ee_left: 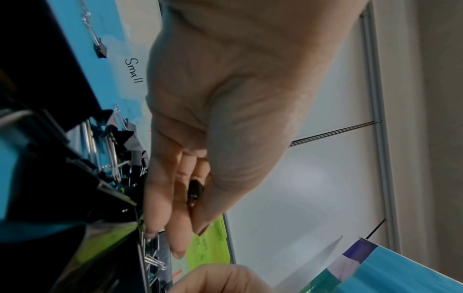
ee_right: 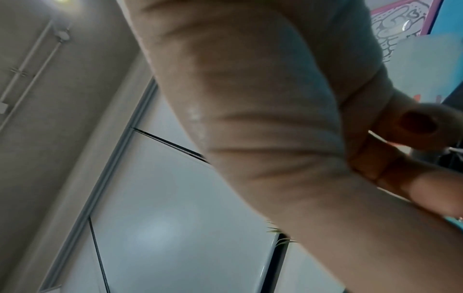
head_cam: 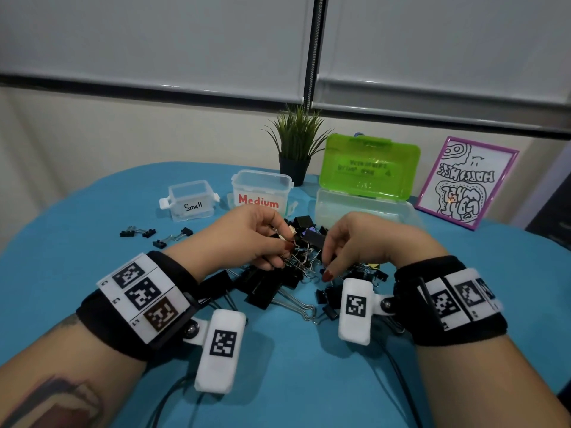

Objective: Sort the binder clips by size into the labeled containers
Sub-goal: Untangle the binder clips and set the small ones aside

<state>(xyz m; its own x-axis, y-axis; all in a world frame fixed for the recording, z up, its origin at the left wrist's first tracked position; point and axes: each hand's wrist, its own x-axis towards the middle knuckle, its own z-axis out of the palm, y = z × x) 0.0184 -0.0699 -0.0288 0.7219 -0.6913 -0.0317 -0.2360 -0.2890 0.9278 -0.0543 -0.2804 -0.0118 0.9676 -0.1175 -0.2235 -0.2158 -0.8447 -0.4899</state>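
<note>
A heap of black binder clips [head_cam: 278,282] of mixed sizes lies on the blue table [head_cam: 92,257]. My left hand [head_cam: 285,247] hovers over the heap's far side with curled fingers. In the left wrist view a small black clip [ee_left: 196,190] sits pinched between its thumb and fingers. My right hand [head_cam: 326,267] reaches into the heap's right side, its thumb [ee_right: 415,123] and curled fingers pinching a clip there. Behind stand a clear box labelled Small [head_cam: 191,200], a clear tub labelled Medium [head_cam: 261,188] and a clear case [head_cam: 364,208] with its green lid raised.
Several small clips [head_cam: 137,232] lie loose left of the heap, near the Small box. A potted plant [head_cam: 295,149] and a purple-framed drawing [head_cam: 466,183] stand at the back. Cables trail from both wrist bands toward the table's near edge.
</note>
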